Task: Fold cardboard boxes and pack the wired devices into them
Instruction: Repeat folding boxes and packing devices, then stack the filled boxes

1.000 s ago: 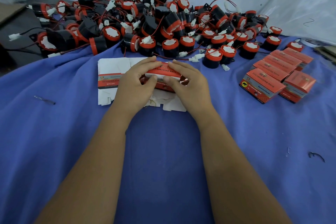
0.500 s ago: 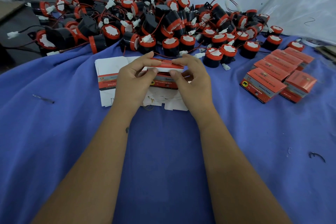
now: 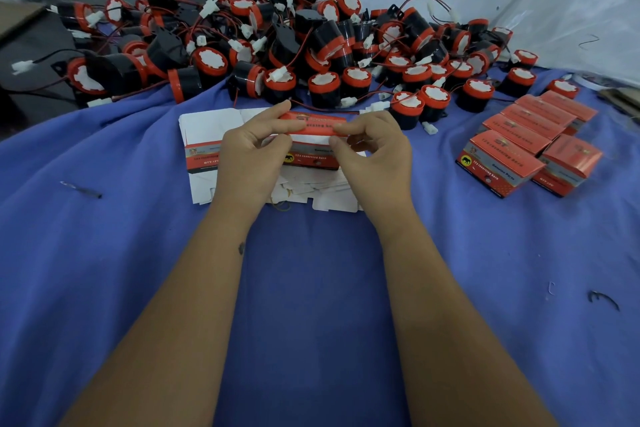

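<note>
Flat cardboard box (image 3: 317,124), orange-red with printed text, being held just above the stack of flat box blanks (image 3: 207,135), in the middle of the blue cloth surface (image 3: 311,288). Being pinched at its left end by the left hand (image 3: 251,158), index finger lying along the top edge and thumb pressing from below. Being pinched at its right end by the right hand (image 3: 375,156), thumb and index finger closing on the edge, the other fingers curling loosely. White inner side of the box showing between the two thumbs.

Under the hands, white flaps of the blanks spreading toward the person, one red printed band showing at the left side of the stack. A thin rubber band (image 3: 282,206) lying at the near edge of the blanks.

Behind, a big pile of wired devices (image 3: 294,45), black bodies with red rims and white tops, red and black wires with white connectors tangling among them, reaching up to the wall.

To the right, finished boxes (image 3: 530,146) standing together in a group, touching each other, well apart from the hands.

Small dark scraps (image 3: 602,298) lying on the cloth at the near right and at the left.
</note>
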`<state>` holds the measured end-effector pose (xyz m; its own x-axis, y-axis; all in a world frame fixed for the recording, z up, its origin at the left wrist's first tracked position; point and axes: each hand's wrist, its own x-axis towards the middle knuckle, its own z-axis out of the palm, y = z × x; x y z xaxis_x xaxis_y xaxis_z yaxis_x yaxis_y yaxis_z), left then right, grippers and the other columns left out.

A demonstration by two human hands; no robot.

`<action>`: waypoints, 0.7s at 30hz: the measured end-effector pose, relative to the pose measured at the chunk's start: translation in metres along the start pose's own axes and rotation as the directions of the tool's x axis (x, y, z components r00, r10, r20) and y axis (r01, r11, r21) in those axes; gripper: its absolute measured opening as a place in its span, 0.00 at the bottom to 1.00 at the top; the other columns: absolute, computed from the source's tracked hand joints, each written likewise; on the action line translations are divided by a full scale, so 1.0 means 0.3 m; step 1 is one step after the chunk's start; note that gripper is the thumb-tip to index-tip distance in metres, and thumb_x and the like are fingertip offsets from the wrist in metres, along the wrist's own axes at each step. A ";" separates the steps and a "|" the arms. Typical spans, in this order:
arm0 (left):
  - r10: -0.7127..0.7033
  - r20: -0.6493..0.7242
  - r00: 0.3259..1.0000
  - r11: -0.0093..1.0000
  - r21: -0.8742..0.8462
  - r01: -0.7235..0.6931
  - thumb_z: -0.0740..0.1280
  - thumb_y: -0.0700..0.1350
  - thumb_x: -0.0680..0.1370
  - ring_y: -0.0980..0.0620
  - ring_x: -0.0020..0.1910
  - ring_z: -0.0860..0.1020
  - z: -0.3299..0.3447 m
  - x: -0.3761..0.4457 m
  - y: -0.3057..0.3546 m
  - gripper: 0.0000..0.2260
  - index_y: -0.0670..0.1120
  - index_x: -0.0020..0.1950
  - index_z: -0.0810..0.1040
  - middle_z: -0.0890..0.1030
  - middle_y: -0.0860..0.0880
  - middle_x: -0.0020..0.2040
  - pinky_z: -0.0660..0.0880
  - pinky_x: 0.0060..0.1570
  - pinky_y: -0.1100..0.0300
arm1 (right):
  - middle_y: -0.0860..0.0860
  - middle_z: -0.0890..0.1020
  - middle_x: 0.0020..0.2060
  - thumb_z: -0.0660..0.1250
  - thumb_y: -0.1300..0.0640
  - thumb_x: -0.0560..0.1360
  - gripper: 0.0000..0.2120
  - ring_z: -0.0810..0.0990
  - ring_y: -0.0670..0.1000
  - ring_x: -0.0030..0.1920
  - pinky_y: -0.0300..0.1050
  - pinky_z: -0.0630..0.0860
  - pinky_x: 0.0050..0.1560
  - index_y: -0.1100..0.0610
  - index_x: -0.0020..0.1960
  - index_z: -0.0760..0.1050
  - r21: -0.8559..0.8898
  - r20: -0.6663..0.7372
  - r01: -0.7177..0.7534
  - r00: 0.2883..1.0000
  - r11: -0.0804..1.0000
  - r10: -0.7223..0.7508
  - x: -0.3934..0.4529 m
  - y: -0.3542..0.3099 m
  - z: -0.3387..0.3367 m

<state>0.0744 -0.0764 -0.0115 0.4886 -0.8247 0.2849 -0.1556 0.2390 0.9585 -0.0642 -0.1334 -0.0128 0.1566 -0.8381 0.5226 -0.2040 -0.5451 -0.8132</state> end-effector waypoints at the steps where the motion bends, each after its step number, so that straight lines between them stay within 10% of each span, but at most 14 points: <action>1: 0.010 0.000 1.000 1.000 0.013 -0.010 0.63 0.31 0.78 0.65 0.62 0.75 0.000 -0.001 0.000 0.19 0.55 0.47 0.84 0.79 0.56 0.64 0.74 0.50 0.73 | 0.45 0.75 0.42 0.73 0.68 0.71 0.07 0.78 0.49 0.45 0.44 0.79 0.50 0.57 0.43 0.80 0.008 -0.002 -0.010 1.000 1.000 0.010 0.001 0.001 -0.001; 6: 0.115 0.039 0.993 0.974 0.193 -0.121 0.69 0.33 0.76 0.66 0.62 0.75 0.001 -0.009 -0.014 0.12 0.49 0.54 0.82 0.76 0.50 0.69 0.75 0.59 0.66 | 0.50 0.75 0.43 0.71 0.69 0.71 0.04 0.78 0.53 0.46 0.53 0.79 0.50 0.63 0.41 0.79 -0.005 0.020 -0.006 1.000 1.000 0.006 -0.001 0.007 -0.002; 9: 0.323 0.052 0.945 0.792 0.532 -0.300 0.73 0.34 0.72 0.45 0.71 0.69 0.018 -0.016 -0.026 0.10 0.42 0.52 0.83 0.76 0.44 0.68 0.59 0.71 0.66 | 0.53 0.76 0.45 0.69 0.71 0.69 0.05 0.77 0.53 0.47 0.52 0.78 0.49 0.64 0.42 0.78 -0.018 0.051 -0.011 0.999 1.000 0.012 -0.002 0.006 -0.006; 12: 0.470 0.139 0.872 0.625 0.645 -0.440 0.73 0.32 0.70 0.38 0.62 0.75 0.038 -0.020 -0.019 0.10 0.38 0.51 0.84 0.82 0.42 0.58 0.56 0.63 0.76 | 0.53 0.77 0.44 0.68 0.72 0.68 0.07 0.77 0.52 0.46 0.48 0.77 0.48 0.61 0.41 0.78 -0.058 0.069 0.014 0.998 0.998 -0.010 -0.004 0.002 -0.007; 21: 0.391 0.049 0.919 0.762 0.542 -0.353 0.73 0.34 0.72 0.56 0.56 0.75 0.038 -0.015 -0.005 0.13 0.45 0.55 0.85 0.82 0.47 0.54 0.63 0.56 0.79 | 0.47 0.84 0.40 0.72 0.68 0.72 0.10 0.83 0.47 0.46 0.40 0.80 0.51 0.53 0.43 0.81 0.157 -0.004 -0.176 0.984 0.972 0.179 0.001 -0.016 0.002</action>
<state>0.0628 -0.0790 -0.0143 0.3465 -0.6894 0.6362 -0.7566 0.1955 0.6239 -0.0624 -0.1311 -0.0087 0.1139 -0.9223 0.3693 -0.0746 -0.3786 -0.9226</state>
